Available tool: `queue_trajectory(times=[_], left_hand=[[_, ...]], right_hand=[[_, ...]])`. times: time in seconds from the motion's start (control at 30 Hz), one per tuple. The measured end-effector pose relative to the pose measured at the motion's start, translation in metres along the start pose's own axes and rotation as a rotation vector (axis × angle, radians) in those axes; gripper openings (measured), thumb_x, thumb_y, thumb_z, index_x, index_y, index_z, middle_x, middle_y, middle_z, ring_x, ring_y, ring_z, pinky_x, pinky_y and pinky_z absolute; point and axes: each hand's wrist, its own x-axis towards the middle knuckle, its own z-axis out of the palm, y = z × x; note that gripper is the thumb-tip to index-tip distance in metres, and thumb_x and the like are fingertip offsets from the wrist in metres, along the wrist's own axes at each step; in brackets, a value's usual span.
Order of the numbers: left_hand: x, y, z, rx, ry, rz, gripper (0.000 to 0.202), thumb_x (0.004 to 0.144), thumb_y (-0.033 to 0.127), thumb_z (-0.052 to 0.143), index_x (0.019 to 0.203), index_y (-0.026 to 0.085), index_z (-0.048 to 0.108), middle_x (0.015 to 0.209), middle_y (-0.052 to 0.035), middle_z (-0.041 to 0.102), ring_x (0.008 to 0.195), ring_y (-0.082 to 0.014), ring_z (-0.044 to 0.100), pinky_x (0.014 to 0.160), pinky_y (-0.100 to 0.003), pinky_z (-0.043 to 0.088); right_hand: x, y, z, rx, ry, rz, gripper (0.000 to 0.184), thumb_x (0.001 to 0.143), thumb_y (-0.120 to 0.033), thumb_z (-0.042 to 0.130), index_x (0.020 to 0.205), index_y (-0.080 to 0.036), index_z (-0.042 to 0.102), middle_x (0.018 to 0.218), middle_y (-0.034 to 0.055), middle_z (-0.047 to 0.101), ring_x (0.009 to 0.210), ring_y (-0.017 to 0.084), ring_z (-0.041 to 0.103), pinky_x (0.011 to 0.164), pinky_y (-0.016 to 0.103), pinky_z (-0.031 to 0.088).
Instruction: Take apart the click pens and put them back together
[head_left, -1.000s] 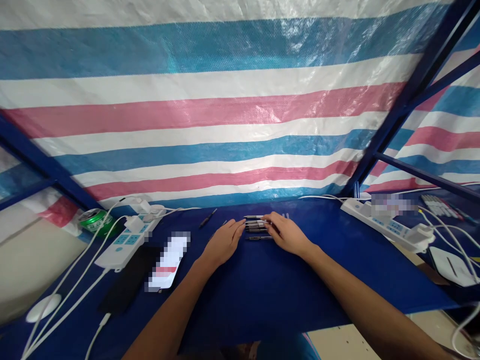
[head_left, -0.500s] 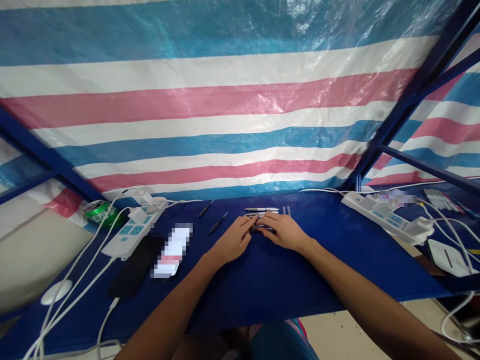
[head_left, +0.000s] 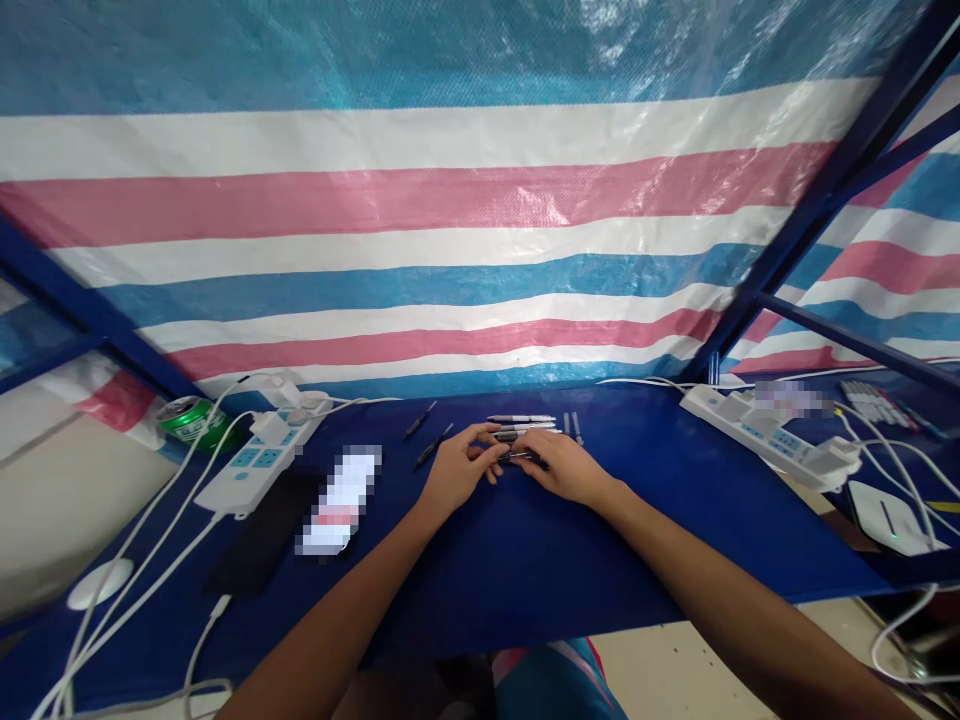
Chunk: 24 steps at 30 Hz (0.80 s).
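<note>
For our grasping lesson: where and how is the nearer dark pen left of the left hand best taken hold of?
Probably by the middle of that dark pen, from above, pinching across its long sides: it is slender, lies flat and slantwise on the tabletop, its middle uncovered.

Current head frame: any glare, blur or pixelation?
Head view: glare on the striped sheet, strongest upper right; head view: phone screen pixelated, also a patch by the right power strip; head view: pens near the right hand partly hidden, fine detail soft.
</note>
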Motion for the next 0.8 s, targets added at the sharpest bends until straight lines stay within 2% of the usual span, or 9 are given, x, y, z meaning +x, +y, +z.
queue_trajectory(times=[0.1, 0.23, 0.33, 0.4, 0.53, 0.8], left_hand=[[-0.001, 0.003, 0.002, -0.053, -0.006, -0.050, 0.040, 0.096, 0.044, 0.071, 0.124, 0.017, 0.069, 0.082, -0.0016, 0.071, 0.047, -0.0115, 0.063, 0.041, -0.023, 0.049], [-0.002, 0.003, 0.004, -0.087, 0.039, -0.035, 0.047, 0.093, 0.047, 0.073, 0.131, 0.020, 0.065, 0.103, -0.0053, 0.073, 0.046, -0.0088, 0.061, 0.035, -0.021, 0.043], [-0.001, 0.000, 0.004, -0.042, 0.031, 0.017, 0.049, 0.095, 0.046, 0.071, 0.137, 0.022, 0.063, 0.116, -0.0083, 0.071, 0.047, -0.0074, 0.061, 0.035, -0.020, 0.042], [0.001, -0.001, 0.002, 0.014, 0.034, 0.075, 0.047, 0.095, 0.044, 0.071, 0.137, 0.023, 0.064, 0.122, -0.0097, 0.070, 0.053, -0.0079, 0.064, 0.039, -0.020, 0.046], [0.004, -0.005, 0.000, 0.118, 0.065, 0.181, 0.040, 0.093, 0.038, 0.075, 0.129, 0.022, 0.069, 0.127, -0.0098, 0.068, 0.071, -0.0112, 0.071, 0.061, -0.024, 0.058], [0.005, -0.013, -0.002, 0.004, -0.016, 0.195, 0.056, 0.090, 0.037, 0.080, 0.141, 0.024, 0.063, 0.141, -0.0132, 0.062, 0.091, -0.0161, 0.076, 0.083, -0.031, 0.064]], right_hand=[[0.000, -0.001, 0.002, 0.015, -0.007, -0.013, 0.010, 0.105, -0.026, 0.061, 0.114, -0.023, 0.064, 0.105, 0.0076, 0.074, 0.095, 0.023, 0.070, 0.084, 0.036, 0.056], [0.001, -0.003, 0.002, 0.009, -0.003, -0.031, 0.014, 0.106, -0.028, 0.059, 0.117, -0.023, 0.066, 0.108, 0.0088, 0.075, 0.097, 0.023, 0.071, 0.086, 0.037, 0.056], [0.001, -0.003, 0.002, -0.005, -0.015, -0.029, 0.017, 0.107, -0.031, 0.058, 0.118, -0.023, 0.067, 0.110, 0.0091, 0.075, 0.099, 0.023, 0.071, 0.087, 0.037, 0.056], [0.000, -0.003, 0.002, -0.006, -0.023, -0.025, 0.018, 0.107, -0.031, 0.057, 0.120, -0.023, 0.067, 0.111, 0.0093, 0.076, 0.099, 0.024, 0.072, 0.088, 0.037, 0.056], [0.000, -0.003, 0.002, 0.013, -0.008, -0.017, 0.021, 0.107, -0.031, 0.057, 0.124, -0.024, 0.068, 0.111, 0.0089, 0.076, 0.099, 0.023, 0.072, 0.088, 0.037, 0.057], [0.000, 0.001, -0.001, 0.050, 0.052, -0.007, 0.020, 0.107, -0.031, 0.058, 0.120, -0.024, 0.071, 0.108, 0.0091, 0.077, 0.098, 0.024, 0.072, 0.089, 0.039, 0.058]])
